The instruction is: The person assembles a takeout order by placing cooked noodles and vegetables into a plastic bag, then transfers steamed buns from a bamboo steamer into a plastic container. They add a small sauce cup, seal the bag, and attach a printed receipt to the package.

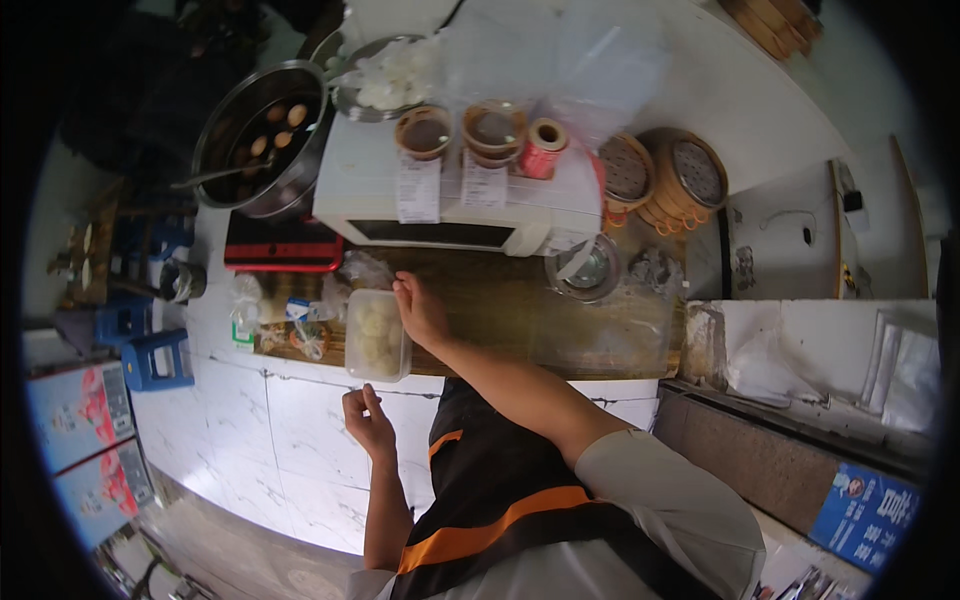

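A rectangular translucent plastic food container (378,335) lies at the front edge of the wooden table, holding several pale, round food pieces that look like dumplings or small buns. My right hand (422,313) is against its right side, fingertips by the far right corner. Whether those fingers grip it is unclear. Just below the near edge is my left hand (369,424), its fingers curled and its thumb tip close to the rim. Contact there cannot be made out, and the inside of that hand is hidden.
A microwave oven (450,202) stands behind, bearing two lidded tubs and a red-wrapped roll (541,154). A steel pot (255,191) of eggs in dark liquid is by a red-edged cooker (283,251). Bamboo steamers (679,180) and a bowl (585,270) are at right, small bagged goods (307,337) at left.
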Demonstrator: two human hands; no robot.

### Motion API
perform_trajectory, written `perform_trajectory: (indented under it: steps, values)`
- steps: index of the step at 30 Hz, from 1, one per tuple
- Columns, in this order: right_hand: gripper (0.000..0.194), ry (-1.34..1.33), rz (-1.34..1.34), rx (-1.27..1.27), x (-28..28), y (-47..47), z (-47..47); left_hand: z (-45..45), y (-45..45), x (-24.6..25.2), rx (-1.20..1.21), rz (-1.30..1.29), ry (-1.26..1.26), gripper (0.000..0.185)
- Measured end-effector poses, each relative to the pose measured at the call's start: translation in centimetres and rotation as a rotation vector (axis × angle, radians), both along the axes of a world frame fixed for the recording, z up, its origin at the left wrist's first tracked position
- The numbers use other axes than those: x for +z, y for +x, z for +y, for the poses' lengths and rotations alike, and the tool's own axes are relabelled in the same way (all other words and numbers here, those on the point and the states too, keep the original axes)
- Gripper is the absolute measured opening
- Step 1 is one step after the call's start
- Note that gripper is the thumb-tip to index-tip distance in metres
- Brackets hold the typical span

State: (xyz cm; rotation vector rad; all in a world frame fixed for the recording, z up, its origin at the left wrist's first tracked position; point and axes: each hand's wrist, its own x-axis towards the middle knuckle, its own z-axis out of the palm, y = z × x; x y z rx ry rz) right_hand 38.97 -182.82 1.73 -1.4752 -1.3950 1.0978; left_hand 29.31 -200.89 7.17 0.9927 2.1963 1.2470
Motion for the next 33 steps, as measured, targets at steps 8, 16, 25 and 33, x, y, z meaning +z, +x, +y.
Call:
perform_trajectory:
  steps: [8, 16, 25, 33]
  values:
    - [0.088, -0.442, -0.273, 0.439, 0.9, 31.2, -11.2, 0.3, 12.0, 0.6, -0.718, -0.285, -0.322, 0.037]
    - [0.067, -1.232, -0.236, 0.278, -0.5, 61.7, -31.2, 0.0, 23.2, -4.1, -1.241, -0.146, -0.631, 0.037]
    - [0.052, 0.463, -1.280, -1.490, 31.3, 102.9, -25.4, 0.4, 33.5, -5.2, -1.093, -0.107, -0.482, 0.033]
    - [0.049, 0.232, -1.626, -1.455, 36.9, 107.4, -25.3, 0.4, 36.9, -4.1, -1.084, -0.069, -0.382, 0.027]
